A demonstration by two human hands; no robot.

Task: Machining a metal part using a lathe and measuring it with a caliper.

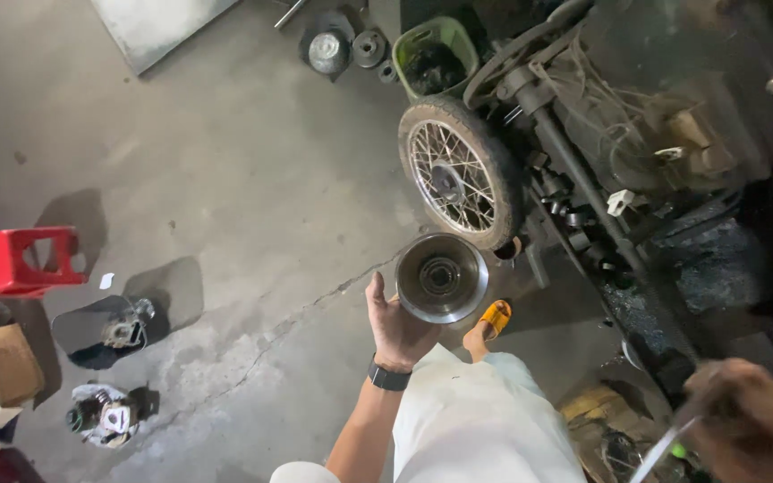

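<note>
My left hand (pixel 397 329), with a dark watch on the wrist, holds up a round, shiny metal drum (pixel 441 277) by its rim. The drum's open side faces me and shows a hub with a dark centre. My right hand (pixel 743 422) is at the bottom right, blurred, and grips a thin metal tool (pixel 664 449) with a small green part. Both hands are in front of a stripped motorcycle (pixel 601 152), whose spoked wheel (pixel 454 174) lies just beyond the drum.
A green basket (pixel 434 54) and round metal parts (pixel 330 49) lie on the concrete floor at the top. A red stool (pixel 15 259) and engine parts (pixel 105 331) sit at the left. My foot in an orange sandal (pixel 495 315) is under the drum.
</note>
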